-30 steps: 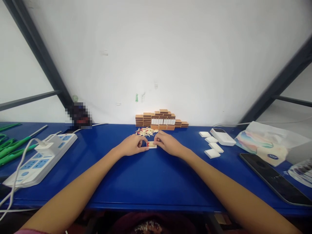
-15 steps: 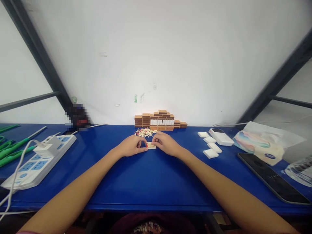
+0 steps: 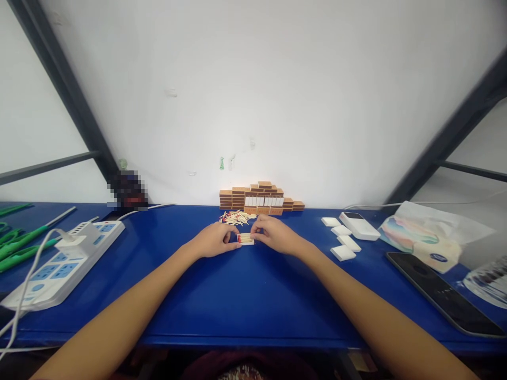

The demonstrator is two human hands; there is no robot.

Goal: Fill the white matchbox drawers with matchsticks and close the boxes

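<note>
A small white matchbox tray with red-headed matches in it lies on the blue table between my hands. My left hand grips the tray's left end between thumb and fingers. At the tray's right end, my right hand has its fingertips pinched together; whatever is between them is too small to make out. Just behind the hands is a loose pile of matches. Brown matchboxes are stacked against the wall, with a row of white trays standing among them.
Several white trays lie at the right, beside a white device, a tissue pack and a black phone. On the left are a power strip with cables and green-handled tools.
My right hand has shifted slightly right, uncovering more of the tray's matches. My left hand still holds the tray's left end. The whole view has moved a little.
</note>
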